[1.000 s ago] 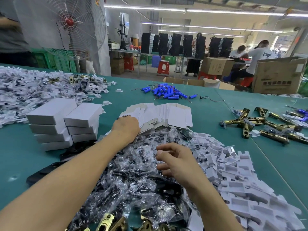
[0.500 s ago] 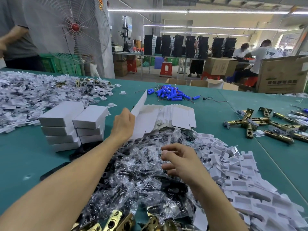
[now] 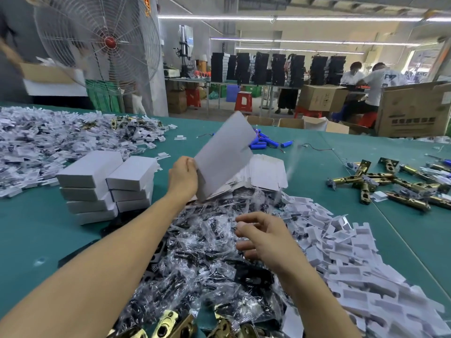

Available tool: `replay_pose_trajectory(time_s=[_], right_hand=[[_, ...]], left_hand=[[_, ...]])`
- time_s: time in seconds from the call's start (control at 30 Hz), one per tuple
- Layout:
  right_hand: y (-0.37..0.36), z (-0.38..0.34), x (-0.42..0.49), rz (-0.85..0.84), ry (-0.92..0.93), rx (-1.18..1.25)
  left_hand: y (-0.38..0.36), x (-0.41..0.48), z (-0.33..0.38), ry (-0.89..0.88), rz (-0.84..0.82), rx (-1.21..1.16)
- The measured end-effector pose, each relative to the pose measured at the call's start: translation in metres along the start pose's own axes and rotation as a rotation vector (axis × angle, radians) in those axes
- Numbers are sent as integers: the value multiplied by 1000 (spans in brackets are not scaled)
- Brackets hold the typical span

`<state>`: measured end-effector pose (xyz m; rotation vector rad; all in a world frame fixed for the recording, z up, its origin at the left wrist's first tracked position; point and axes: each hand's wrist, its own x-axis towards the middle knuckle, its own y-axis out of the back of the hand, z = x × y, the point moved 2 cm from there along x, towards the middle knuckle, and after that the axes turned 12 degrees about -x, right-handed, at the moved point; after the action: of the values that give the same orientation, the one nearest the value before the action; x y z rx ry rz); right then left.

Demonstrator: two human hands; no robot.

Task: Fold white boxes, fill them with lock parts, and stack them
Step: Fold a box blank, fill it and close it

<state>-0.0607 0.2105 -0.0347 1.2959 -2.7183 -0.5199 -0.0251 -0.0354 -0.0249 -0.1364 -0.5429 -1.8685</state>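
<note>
- Left hand [image 3: 183, 176] pinches a flat white box blank [image 3: 223, 154], tilted up over the blank pile [image 3: 266, 173].
- Right hand [image 3: 264, 237] hovers, fingers [image 3: 246, 217] loosely curled, holding nothing, above bagged lock parts [image 3: 207, 252].

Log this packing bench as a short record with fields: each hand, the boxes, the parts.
left hand: grips a flat white box blank by its edge, above the pile of blanks
right hand: hovers over the bagged parts, fingers loosely curled, holding nothing
folded boxes: two stacks side by side, left of the bagged parts
white inserts: heap at the right front
brass latches: loose on the green table, far right
</note>
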Motion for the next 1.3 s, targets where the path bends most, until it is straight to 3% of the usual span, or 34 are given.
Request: replay_pose_trajectory(time_s=[0.13,0.3,0.5,0.67,0.8,0.87,1.03,1.1,1.2,1.3], right_hand=[[0,0,-1,50,0,36],[23,-1,0,435,60,-7],[16,0,0,352,34,-19],[9,-4,0,193,35,73],[10,-3,2,303,25,146],[14,1,3,362,-3,133],[14,2,1,360,-16,135],[14,3,3,358,-13,131],[14,2,3,358,-6,121],[14,2,3,350,5,91]], left_hand=[[21,4,-4,87,154,79],[24,-5,-11,125,57,242],[22,-12,3,143,31,139],[9,-30,23,-119,-277,73],[-1,-52,15,-242,-605,165],[1,-57,9,-274,-565,152],[22,-29,7,-221,-74,426],[31,-14,-3,-81,-87,508],[40,-3,-24,204,-236,552],[39,-4,-39,248,-276,568]])
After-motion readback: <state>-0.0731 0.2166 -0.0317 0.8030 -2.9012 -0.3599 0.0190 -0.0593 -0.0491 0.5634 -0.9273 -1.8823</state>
